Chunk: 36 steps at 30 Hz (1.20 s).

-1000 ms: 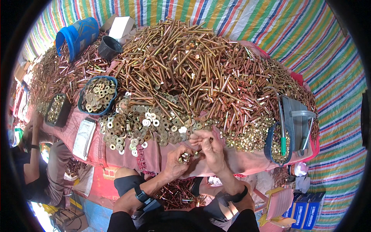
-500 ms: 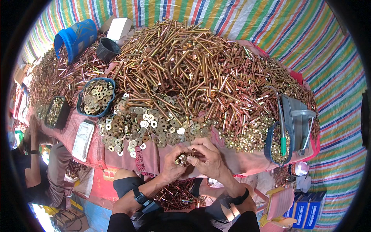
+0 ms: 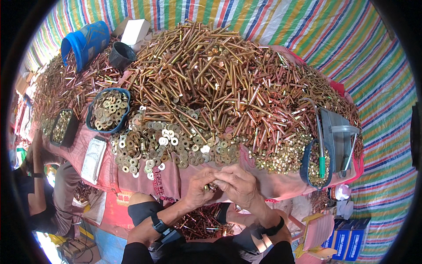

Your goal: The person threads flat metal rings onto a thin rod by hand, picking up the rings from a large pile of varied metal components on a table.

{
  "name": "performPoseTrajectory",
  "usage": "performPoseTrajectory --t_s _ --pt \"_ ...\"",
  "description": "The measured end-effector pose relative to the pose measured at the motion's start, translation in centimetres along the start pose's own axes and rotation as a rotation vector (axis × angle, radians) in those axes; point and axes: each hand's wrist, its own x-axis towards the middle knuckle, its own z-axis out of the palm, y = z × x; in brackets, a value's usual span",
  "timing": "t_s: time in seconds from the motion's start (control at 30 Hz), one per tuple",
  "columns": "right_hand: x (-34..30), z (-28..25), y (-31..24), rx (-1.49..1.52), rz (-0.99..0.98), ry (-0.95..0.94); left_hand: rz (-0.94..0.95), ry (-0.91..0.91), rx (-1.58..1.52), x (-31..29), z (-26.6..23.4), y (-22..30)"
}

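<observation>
My left hand (image 3: pixel 198 190) is closed around a small bunch of brass-coloured metal bolts (image 3: pixel 212 188), whose ends show between my two hands. Against it, my right hand (image 3: pixel 241 187) has its fingers pressed together over the ends of the bunch; what they pinch is hidden. Both hands are just above the near edge of the cloth-covered table. Beyond them lies a spread of flat round washers (image 3: pixel 184 152). Small nuts (image 3: pixel 283 156) lie heaped to the right, and a large mound of long brass-coloured bolts (image 3: pixel 211 75) rises behind.
At left stand a blue-rimmed tub of washers (image 3: pixel 109 110), a dark tray of small parts (image 3: pixel 63 127) and a silver packet (image 3: pixel 94 160). A blue bucket (image 3: pixel 90 42) lies farther back. At right are a tub of nuts (image 3: pixel 317 167) and a grey scoop (image 3: pixel 336 141). Another person's arm (image 3: pixel 38 176) is far left.
My right hand has moved down and in, its raised fingers folding over the ends of the bunch. A brass-coloured piece that showed at its fingertips is now covered. My left hand barely moved.
</observation>
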Motion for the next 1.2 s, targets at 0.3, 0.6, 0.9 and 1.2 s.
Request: performPoseTrajectory --t_s 0.3,0.6,0.9,1.2 --pt "-1.5 0.6 0.8 0.029 0.319 -0.004 0.050 0.060 0.018 -0.3 -0.1 -0.8" --pt "-1.3 0.6 1.7 0.058 0.236 -0.060 -0.131 0.076 -0.015 -1.0 0.2 -0.3" --pt "0.3 -1.5 9.5 -0.333 0.546 0.145 0.170 -0.045 0.139 0.0 -0.2 -0.3" --pt "2.1 -0.2 11.1 -0.554 0.576 -0.143 0.205 0.070 0.135 0.4 0.3 -0.1"
